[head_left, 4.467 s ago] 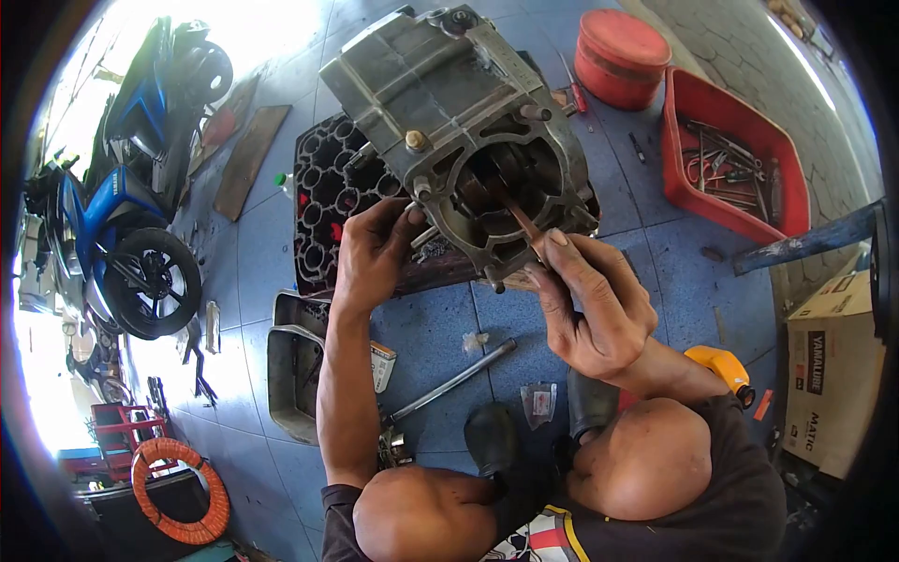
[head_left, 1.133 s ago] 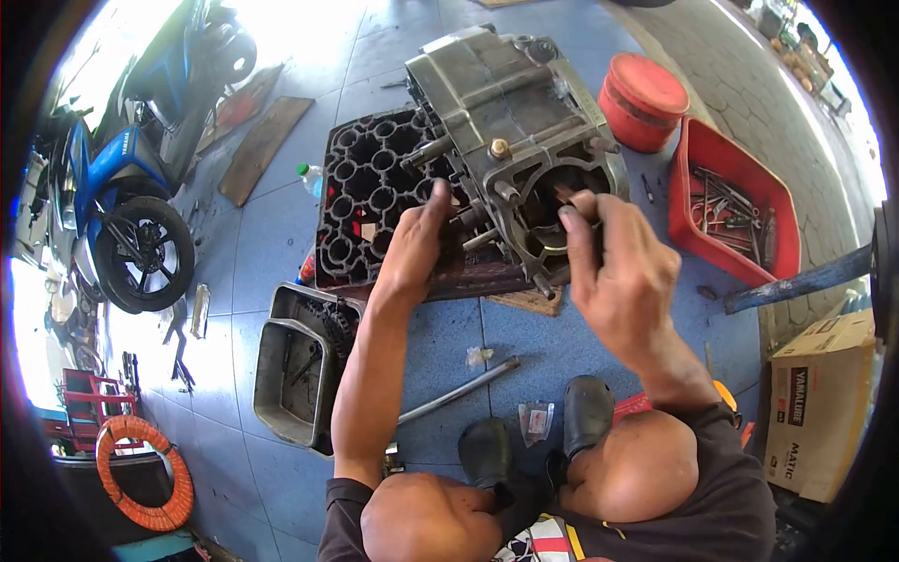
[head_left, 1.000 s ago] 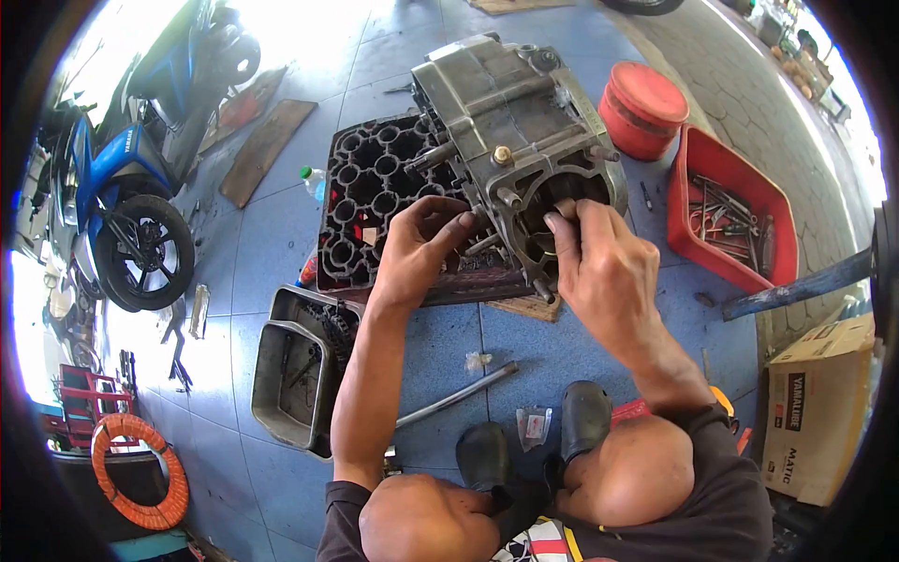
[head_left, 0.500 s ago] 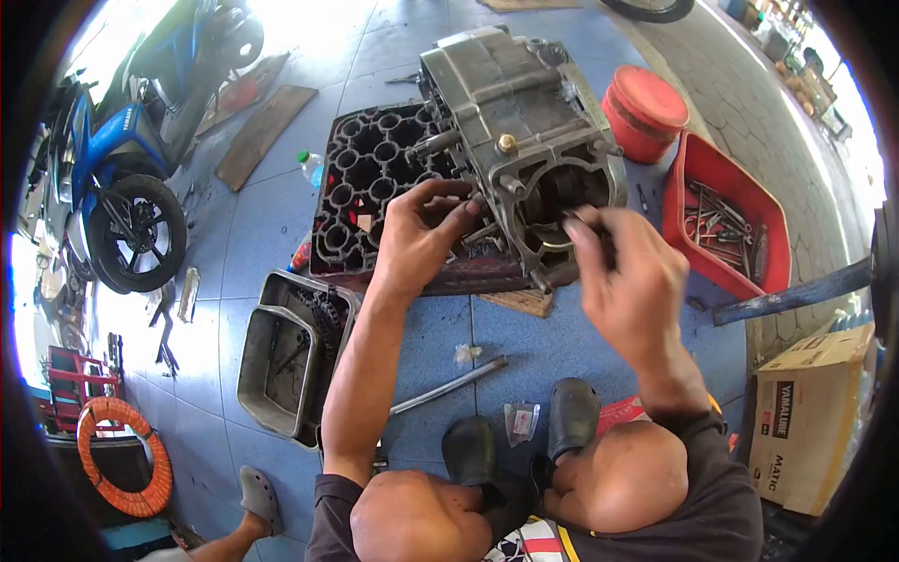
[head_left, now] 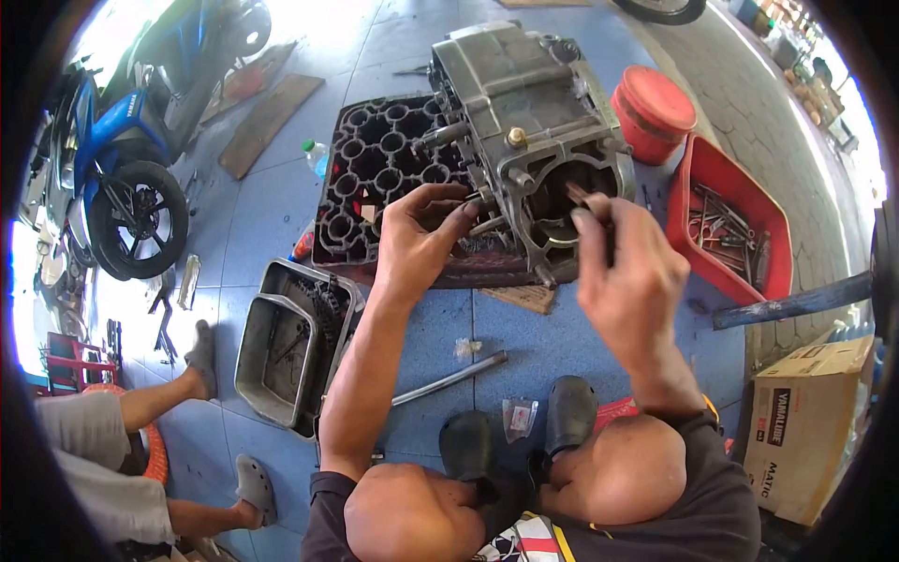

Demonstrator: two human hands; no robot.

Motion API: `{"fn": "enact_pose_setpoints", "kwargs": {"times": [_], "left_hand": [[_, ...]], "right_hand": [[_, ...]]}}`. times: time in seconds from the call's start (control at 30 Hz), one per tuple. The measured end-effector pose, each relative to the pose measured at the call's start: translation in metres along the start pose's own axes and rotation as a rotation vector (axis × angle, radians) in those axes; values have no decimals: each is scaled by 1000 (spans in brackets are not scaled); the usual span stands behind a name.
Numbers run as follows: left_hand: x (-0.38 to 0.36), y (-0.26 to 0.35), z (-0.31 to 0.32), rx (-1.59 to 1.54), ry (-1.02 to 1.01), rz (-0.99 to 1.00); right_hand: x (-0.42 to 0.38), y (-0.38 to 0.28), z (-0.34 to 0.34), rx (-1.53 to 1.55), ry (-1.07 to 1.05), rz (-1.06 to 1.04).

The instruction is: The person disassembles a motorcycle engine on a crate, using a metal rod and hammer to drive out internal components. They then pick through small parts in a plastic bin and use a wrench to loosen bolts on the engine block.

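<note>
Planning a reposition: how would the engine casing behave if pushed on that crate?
The engine casing is probably heavy and stiff, given its bulky, thick-rimmed metal body. Rolling looks unlikely, as it's boxy. It may catch or rock rather than slide cleanly: the crate has an open lattice top, and studs jut from the casing.

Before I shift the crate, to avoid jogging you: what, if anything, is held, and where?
Right hand: a thin brownish piece, pinched just behind its visible tip. Left hand: beside the engine; hold unclear.
</note>
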State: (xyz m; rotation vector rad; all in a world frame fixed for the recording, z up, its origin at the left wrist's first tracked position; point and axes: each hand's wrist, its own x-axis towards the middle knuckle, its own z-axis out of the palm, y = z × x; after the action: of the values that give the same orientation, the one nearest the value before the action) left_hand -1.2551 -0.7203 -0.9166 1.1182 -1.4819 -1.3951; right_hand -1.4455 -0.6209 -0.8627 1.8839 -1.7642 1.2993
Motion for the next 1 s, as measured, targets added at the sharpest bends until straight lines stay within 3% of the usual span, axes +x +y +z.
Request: {"fn": "enact_pose_setpoints", "kwargs": {"times": [0.1,0.17,0.23,0.37,0.43,0.5,0.63,0.7,0.77,0.87,0.93,1.0], "left_hand": [[6,5,-5,-7,-25,31],[4,4,-2,41,-19,67],[0,3,0,33,-4,29],[2,8,-5,-7,0,11],[1,4,-7,-25,-5,24],[-4,4,-4,35,-4,59],[-4,1,-4,21,3,69],[-3,9,-2,77,19,69],[1,5,-5,51,7,72],[-3,-1,-3,42,13,60],[0,-2,-4,73,32,72],[-4,1,-4,53,34,36]], "right_hand": [[-1,9,12,-127,-92,12],[0,12,4,-13,-124,8],[2,1,-10,77,-69,1],[7,6,15,-52,-2,-10],[5,9,19,-103,-124,34],[4,8,5,-93,-113,19],[0,-7,-13,79,-34,85],[3,-2,4,-78,-30,-15],[-5,7,15,-113,-155,36],[-6,5,-2,-14,-137,1],[-3,-9,-18,169,-29,101],[1,-4,-1,78,-41,51]]}}
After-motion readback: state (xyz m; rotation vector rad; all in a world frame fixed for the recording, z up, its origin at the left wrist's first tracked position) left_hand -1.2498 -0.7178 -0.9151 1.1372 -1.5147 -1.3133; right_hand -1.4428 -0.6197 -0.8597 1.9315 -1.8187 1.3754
